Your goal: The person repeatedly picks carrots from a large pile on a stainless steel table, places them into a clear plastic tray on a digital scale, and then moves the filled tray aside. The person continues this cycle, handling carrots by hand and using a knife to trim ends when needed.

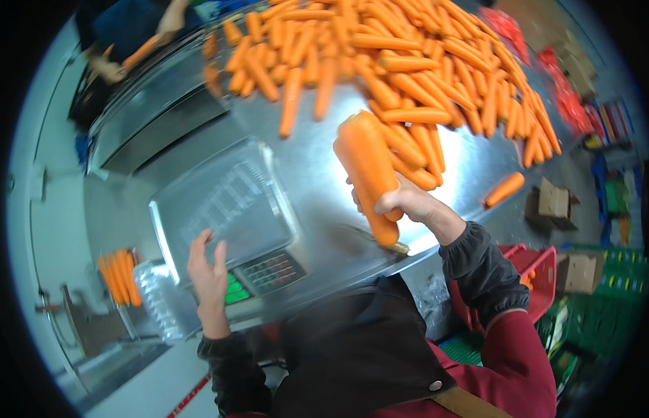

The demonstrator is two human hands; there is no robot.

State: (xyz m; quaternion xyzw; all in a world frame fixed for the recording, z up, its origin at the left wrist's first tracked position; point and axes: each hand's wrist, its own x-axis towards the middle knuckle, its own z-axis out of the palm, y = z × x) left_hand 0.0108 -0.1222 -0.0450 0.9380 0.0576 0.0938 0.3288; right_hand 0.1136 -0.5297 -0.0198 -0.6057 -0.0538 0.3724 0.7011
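My right hand point(403, 201) grips several large carrots point(363, 157) in a bunch above the metal table point(314, 151). My left hand point(207, 266), fingers apart and holding nothing, hovers at the near left edge of a digital weighing scale point(225, 204). The scale's plate bears nothing but reflections; its keypad point(272, 269) and green display point(235, 289) face me. Beyond my right hand a big heap of loose carrots point(408, 62) covers the far part of the table. A single carrot point(505, 189) lies apart near the table's right edge.
Clear plastic trays point(160, 298) stand left of the scale, near a bunch of carrots point(120, 277). Another person's hand point(173, 21) holds a carrot at the upper left. Red net bags point(565, 94) lie at the right, above a cardboard box point(554, 204), a red crate point(541, 282) and green crates point(622, 277).
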